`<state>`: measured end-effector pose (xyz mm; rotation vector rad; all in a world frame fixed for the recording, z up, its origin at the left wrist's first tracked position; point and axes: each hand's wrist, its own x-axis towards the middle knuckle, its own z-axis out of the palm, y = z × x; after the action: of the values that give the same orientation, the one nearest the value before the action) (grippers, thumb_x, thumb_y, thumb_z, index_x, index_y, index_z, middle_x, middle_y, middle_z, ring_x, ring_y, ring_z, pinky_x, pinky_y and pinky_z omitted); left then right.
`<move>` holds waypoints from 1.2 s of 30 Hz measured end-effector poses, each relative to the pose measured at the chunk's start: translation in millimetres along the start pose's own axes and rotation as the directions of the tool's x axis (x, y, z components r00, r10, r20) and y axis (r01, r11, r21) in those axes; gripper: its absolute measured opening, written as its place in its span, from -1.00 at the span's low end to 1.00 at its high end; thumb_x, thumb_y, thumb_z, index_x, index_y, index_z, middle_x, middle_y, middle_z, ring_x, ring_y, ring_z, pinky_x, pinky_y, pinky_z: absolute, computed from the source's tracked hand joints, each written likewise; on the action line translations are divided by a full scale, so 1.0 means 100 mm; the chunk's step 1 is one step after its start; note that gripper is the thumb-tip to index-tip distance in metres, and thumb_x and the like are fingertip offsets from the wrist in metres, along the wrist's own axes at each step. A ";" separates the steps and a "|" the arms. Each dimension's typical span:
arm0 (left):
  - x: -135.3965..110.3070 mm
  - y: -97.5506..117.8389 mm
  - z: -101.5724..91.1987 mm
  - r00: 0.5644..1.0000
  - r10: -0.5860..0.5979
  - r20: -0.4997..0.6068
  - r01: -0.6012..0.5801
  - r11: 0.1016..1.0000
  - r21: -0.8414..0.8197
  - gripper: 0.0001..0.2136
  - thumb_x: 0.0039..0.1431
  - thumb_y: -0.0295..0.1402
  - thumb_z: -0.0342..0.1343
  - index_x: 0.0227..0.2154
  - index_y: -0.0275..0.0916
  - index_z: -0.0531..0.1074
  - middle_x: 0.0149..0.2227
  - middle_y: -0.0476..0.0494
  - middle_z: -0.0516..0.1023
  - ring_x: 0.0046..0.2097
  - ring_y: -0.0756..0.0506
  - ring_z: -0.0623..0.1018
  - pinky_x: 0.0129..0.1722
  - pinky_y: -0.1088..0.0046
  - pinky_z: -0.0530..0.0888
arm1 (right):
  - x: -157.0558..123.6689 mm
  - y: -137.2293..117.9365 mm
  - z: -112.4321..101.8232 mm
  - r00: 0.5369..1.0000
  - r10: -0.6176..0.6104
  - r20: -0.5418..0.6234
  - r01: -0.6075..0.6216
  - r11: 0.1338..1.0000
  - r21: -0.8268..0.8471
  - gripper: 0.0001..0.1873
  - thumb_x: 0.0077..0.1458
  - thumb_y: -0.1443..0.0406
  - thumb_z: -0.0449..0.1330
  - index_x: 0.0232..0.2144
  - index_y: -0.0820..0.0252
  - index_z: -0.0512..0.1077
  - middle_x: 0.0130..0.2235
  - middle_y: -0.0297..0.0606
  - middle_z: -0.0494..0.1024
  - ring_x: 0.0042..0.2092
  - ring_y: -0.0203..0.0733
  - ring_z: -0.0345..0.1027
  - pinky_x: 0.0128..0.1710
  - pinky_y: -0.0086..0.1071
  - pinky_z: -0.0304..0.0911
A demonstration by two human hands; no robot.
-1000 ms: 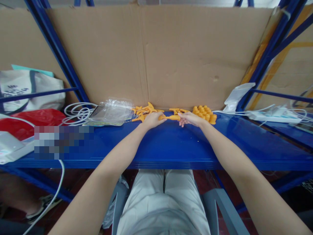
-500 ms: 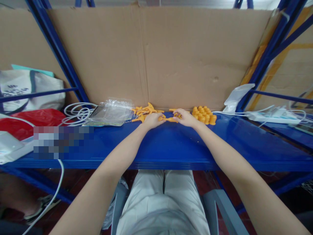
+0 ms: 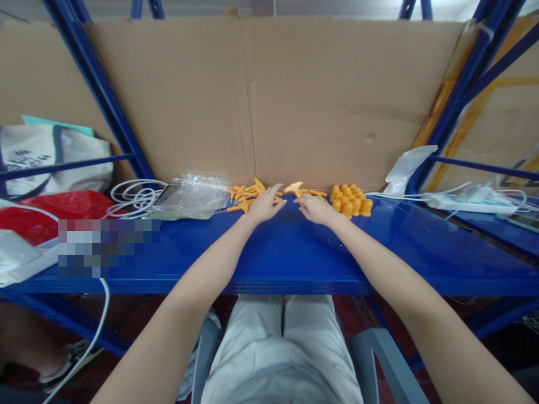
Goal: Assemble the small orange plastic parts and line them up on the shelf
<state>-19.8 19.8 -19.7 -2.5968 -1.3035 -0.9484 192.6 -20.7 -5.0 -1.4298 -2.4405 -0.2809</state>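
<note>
The shelf (image 3: 295, 255) is finished in blue, and the cardboard (image 3: 328, 101) in plain brown. Orange-yellow is shared by the piece (image 3: 293, 187), the pile (image 3: 257, 186) and the pegs (image 3: 356, 206). The tote (image 3: 82, 151) is marked with dark lettering and trim on white; the sack (image 3: 80, 205) is coloured red, the cable (image 3: 106, 297) white, the chair (image 3: 374, 338) grey.

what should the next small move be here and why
Perhaps bring the left hand across to steady the orange piece: its fingers are spread open by the orange pile, while the right hand appears to pinch that piece alone, only a narrow gap away.
</note>
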 end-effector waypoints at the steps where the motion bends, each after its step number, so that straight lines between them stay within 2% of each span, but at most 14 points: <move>1: 0.00 -0.04 0.01 0.999 -0.028 0.019 0.028 0.999 0.033 -0.52 0.33 -0.27 0.04 0.28 -0.23 0.27 0.23 -0.35 0.46 0.24 -0.23 0.47 0.22 0.17 0.42 | 0.00 0.04 0.00 0.999 0.033 -0.027 -0.032 0.999 0.023 -0.50 0.29 0.43 0.03 0.22 0.20 0.46 0.21 0.00 0.51 0.24 0.03 0.38 0.26 -0.10 0.23; 3: -0.01 -0.13 0.02 0.988 -0.114 0.104 0.100 0.986 0.137 -0.57 0.32 -0.28 0.05 0.21 -0.25 0.37 0.28 -0.39 0.40 0.29 -0.30 0.42 0.26 0.08 0.37 | -0.01 0.11 -0.01 0.993 0.097 -0.063 -0.094 0.994 0.058 -0.49 0.30 0.39 0.04 0.25 0.21 0.42 0.23 -0.01 0.50 0.26 0.04 0.37 0.28 -0.09 0.22; 5: -0.01 -0.20 0.04 0.956 -0.197 0.219 0.147 0.964 0.223 -0.60 0.31 -0.28 0.05 0.18 -0.19 0.42 0.31 -0.34 0.38 0.32 -0.33 0.38 0.28 -0.01 0.34 | -0.01 0.16 -0.02 0.983 0.167 -0.073 -0.162 0.985 0.066 -0.48 0.31 0.36 0.05 0.28 0.23 0.38 0.24 0.01 0.49 0.26 0.07 0.37 0.29 -0.06 0.21; 7: -0.01 -0.24 0.06 0.918 -0.234 0.319 0.151 0.953 0.265 -0.63 0.33 -0.28 0.02 0.15 -0.10 0.45 0.32 -0.26 0.40 0.34 -0.33 0.35 0.28 -0.09 0.32 | -0.02 0.21 -0.04 0.968 0.241 -0.073 -0.237 0.970 0.058 -0.46 0.31 0.34 0.06 0.30 0.25 0.35 0.26 0.04 0.47 0.26 0.12 0.37 0.29 0.00 0.19; 9: -0.01 -0.25 0.08 0.899 -0.241 0.365 0.145 0.952 0.271 -0.64 0.35 -0.29 -0.02 0.15 -0.06 0.46 0.31 -0.24 0.41 0.33 -0.34 0.36 0.26 -0.18 0.31 | -0.03 0.24 -0.06 0.953 0.291 -0.090 -0.287 0.957 0.052 -0.47 0.31 0.32 0.05 0.30 0.25 0.36 0.27 0.04 0.46 0.27 0.15 0.35 0.30 0.05 0.16; 11: 0.00 -0.24 0.09 0.899 -0.250 0.358 0.157 0.950 0.268 -0.61 0.34 -0.31 -0.03 0.17 -0.07 0.46 0.31 -0.28 0.41 0.31 -0.36 0.38 0.24 -0.20 0.33 | -0.05 0.26 -0.08 0.941 0.316 -0.120 -0.312 0.949 0.053 -0.48 0.32 0.31 0.03 0.28 0.22 0.38 0.27 0.03 0.46 0.27 0.16 0.35 0.31 0.08 0.13; 15: 0.00 -0.20 0.08 0.917 -0.264 0.298 0.187 0.946 0.264 -0.61 0.31 -0.37 0.01 0.15 -0.12 0.49 0.24 -0.30 0.46 0.29 -0.32 0.41 0.24 -0.02 0.38 | -0.07 0.25 -0.13 0.911 0.378 -0.163 -0.373 0.926 0.061 -0.47 0.32 0.32 0.00 0.29 0.22 0.38 0.26 0.07 0.47 0.26 0.18 0.36 0.33 0.16 0.04; 19: 0.00 -0.15 0.05 0.944 -0.218 0.246 0.166 0.962 0.216 -0.70 0.27 -0.38 0.06 -0.02 -0.11 0.60 0.13 -0.27 0.55 0.22 -0.32 0.48 0.18 0.04 0.45 | -0.08 0.23 -0.16 0.892 0.422 -0.162 -0.416 0.907 0.071 -0.47 0.32 0.34 -0.02 0.27 0.23 0.40 0.24 0.08 0.48 0.27 0.17 0.35 0.34 0.18 0.02; 24: 0.02 -0.02 0.02 0.953 -0.173 0.249 0.133 0.976 0.170 -0.76 0.26 -0.38 0.07 -0.20 -0.15 0.66 -0.06 -0.20 0.68 0.05 -0.28 0.60 0.07 0.14 0.49 | -0.03 0.28 -0.10 0.902 0.392 -0.182 -0.380 0.920 0.099 -0.54 0.31 0.34 0.01 0.16 0.19 0.51 0.17 0.03 0.56 0.22 0.17 0.40 0.34 0.25 -0.02; 29: 0.04 0.06 0.03 0.950 -0.025 0.310 -0.001 0.996 0.085 -0.75 0.26 -0.44 0.04 -0.25 -0.22 0.65 -0.18 -0.17 0.72 -0.11 -0.16 0.66 -0.02 0.33 0.52 | 0.18 0.37 -0.05 0.916 0.369 -0.155 -0.329 0.915 0.232 -0.61 0.31 0.30 0.03 0.05 0.16 0.57 0.10 -0.03 0.61 0.16 0.07 0.46 0.27 0.09 0.19; 32: 0.04 0.06 0.06 0.957 0.016 0.290 -0.029 0.999 0.041 -0.77 0.21 -0.46 0.07 -0.30 -0.21 0.66 -0.21 -0.15 0.72 -0.14 -0.16 0.66 -0.05 0.34 0.54 | 0.38 0.38 -0.03 0.932 0.348 -0.103 -0.308 0.908 0.285 -0.64 0.31 0.28 0.04 0.01 0.15 0.57 0.07 -0.03 0.62 0.15 0.08 0.46 0.21 0.12 0.25; 36: 0.04 0.04 0.09 0.963 0.022 0.268 -0.029 0.999 0.023 -0.78 0.19 -0.47 0.08 -0.33 -0.21 0.66 -0.25 -0.15 0.72 -0.18 -0.17 0.66 -0.08 0.33 0.55 | 0.64 0.34 0.00 0.935 0.353 -0.018 -0.335 0.902 0.272 -0.64 0.28 0.32 0.04 -0.02 0.14 0.58 0.09 -0.04 0.61 0.20 0.15 0.40 0.24 0.22 0.18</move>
<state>-10.2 23.0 -24.2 -2.7889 -1.3235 -0.5848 192.3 48.1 18.3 -1.6588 -2.0283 0.0748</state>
